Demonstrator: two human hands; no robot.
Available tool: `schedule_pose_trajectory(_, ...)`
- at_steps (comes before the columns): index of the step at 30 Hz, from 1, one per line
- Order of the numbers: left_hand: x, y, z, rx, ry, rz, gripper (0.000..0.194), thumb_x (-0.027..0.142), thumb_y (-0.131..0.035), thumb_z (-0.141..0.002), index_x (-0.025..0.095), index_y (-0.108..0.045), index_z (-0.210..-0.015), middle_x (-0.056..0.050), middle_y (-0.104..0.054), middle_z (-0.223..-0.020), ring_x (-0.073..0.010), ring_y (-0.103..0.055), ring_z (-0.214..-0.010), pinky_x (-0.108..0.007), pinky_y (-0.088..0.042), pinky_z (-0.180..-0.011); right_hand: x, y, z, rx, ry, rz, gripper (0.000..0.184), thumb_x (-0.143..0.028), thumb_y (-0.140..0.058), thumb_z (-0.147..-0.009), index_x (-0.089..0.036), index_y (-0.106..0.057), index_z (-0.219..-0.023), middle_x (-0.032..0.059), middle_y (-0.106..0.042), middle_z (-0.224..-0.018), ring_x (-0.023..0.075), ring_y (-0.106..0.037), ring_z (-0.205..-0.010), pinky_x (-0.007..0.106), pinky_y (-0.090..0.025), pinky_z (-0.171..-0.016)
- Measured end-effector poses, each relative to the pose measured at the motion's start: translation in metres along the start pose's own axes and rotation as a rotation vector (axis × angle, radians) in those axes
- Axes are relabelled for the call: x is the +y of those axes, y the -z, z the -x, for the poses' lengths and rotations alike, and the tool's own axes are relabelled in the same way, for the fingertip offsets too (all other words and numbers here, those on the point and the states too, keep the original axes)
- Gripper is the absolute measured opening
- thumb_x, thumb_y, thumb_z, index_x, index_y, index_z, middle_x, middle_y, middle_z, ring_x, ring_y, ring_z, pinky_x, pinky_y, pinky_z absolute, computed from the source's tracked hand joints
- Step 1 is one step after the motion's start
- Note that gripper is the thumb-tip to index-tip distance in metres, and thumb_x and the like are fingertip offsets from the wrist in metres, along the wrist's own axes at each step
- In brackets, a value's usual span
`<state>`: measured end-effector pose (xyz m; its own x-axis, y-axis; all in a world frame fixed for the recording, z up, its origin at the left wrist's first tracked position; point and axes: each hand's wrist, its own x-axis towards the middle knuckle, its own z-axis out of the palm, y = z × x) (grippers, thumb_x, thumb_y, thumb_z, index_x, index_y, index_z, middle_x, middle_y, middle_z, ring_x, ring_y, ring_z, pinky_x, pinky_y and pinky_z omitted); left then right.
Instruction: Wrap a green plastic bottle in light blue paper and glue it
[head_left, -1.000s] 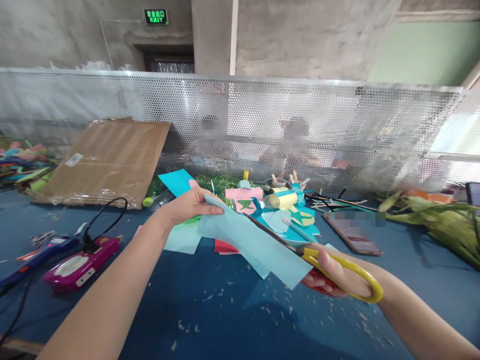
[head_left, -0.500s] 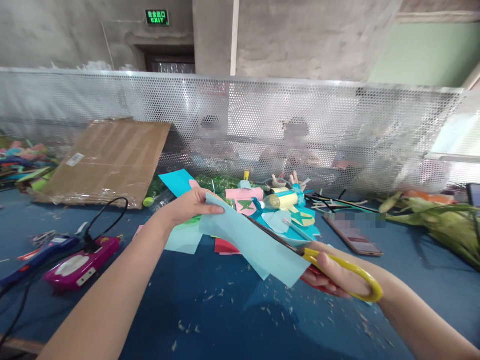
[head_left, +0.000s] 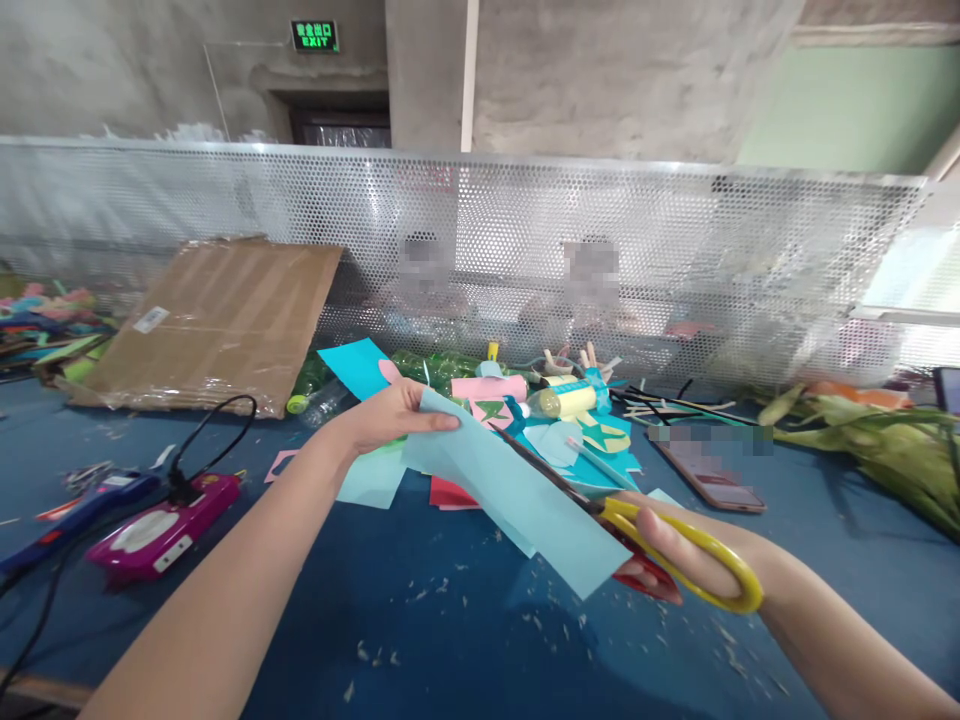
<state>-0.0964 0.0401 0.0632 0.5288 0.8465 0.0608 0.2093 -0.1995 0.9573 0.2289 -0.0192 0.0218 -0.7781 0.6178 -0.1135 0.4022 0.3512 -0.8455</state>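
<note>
My left hand (head_left: 397,415) pinches the upper left end of a folded light blue sheet of paper (head_left: 517,495), thumb on top. The sheet slants down to the right above the blue table. My right hand (head_left: 675,545) is closed round the handles of a pair of scissors (head_left: 694,550), one handle yellow and the other red. Their dark blades point up and left along the paper's far edge, partly hidden behind it. Beyond the paper lie cut paper shapes, among them a light blue rounded piece (head_left: 553,442) and a yellow piece with a green star (head_left: 604,434).
A magenta power strip (head_left: 165,530) and a blue glue gun (head_left: 82,515) with cables lie at left. Cardboard (head_left: 217,320) leans on the perforated metal screen (head_left: 525,220). A phone (head_left: 705,470) and corn husks (head_left: 885,450) are at right. Small scraps dot the table (head_left: 420,640).
Both hands have shifted slightly right with the paper. The scissor handles have spread a little, the red one now showing lower, and the paper's near corner hangs further down and right.
</note>
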Motion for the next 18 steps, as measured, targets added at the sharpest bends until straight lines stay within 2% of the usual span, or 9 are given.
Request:
schedule_pose_trajectory(8,-0.001,0.001,0.0,-0.017,0.004,0.024,0.02,0.039,-0.082,-0.068,0.021,-0.078,-0.073,0.0,-0.075,-0.073,-0.0142,-0.067,-0.069,-0.027,-0.054,-0.071,-0.005,-0.001,-0.001,0.029,-0.016,-0.016,0.067,-0.086,-0.017,-0.079,-0.023,-0.037,-0.068,-0.0032,-0.039,-0.062,0.0097,-0.035,-0.045,0.026,-0.036,-0.042)
schedule_pose_trajectory(14,-0.003,0.002,-0.001,-0.024,0.005,0.035,0.021,0.039,-0.082,-0.068,0.02,-0.078,-0.075,-0.001,-0.076,-0.075,-0.0151,-0.067,-0.07,-0.027,-0.054,-0.071,0.012,-0.001,0.0,0.08,-0.105,-0.002,0.071,-0.089,-0.014,-0.076,-0.023,-0.04,-0.072,-0.0021,-0.045,-0.06,0.0092,-0.037,-0.042,0.025,-0.033,-0.039)
schedule_pose_trajectory(18,-0.002,0.002,-0.001,-0.016,0.015,0.033,0.02,0.038,-0.081,-0.068,0.02,-0.078,-0.075,-0.001,-0.075,-0.073,-0.0146,-0.066,-0.067,-0.027,-0.054,-0.07,0.023,0.0,0.0,0.119,-0.108,-0.026,0.07,-0.089,-0.019,-0.076,-0.023,-0.044,-0.078,-0.0018,-0.047,-0.059,0.0098,-0.039,-0.042,0.024,-0.034,-0.038)
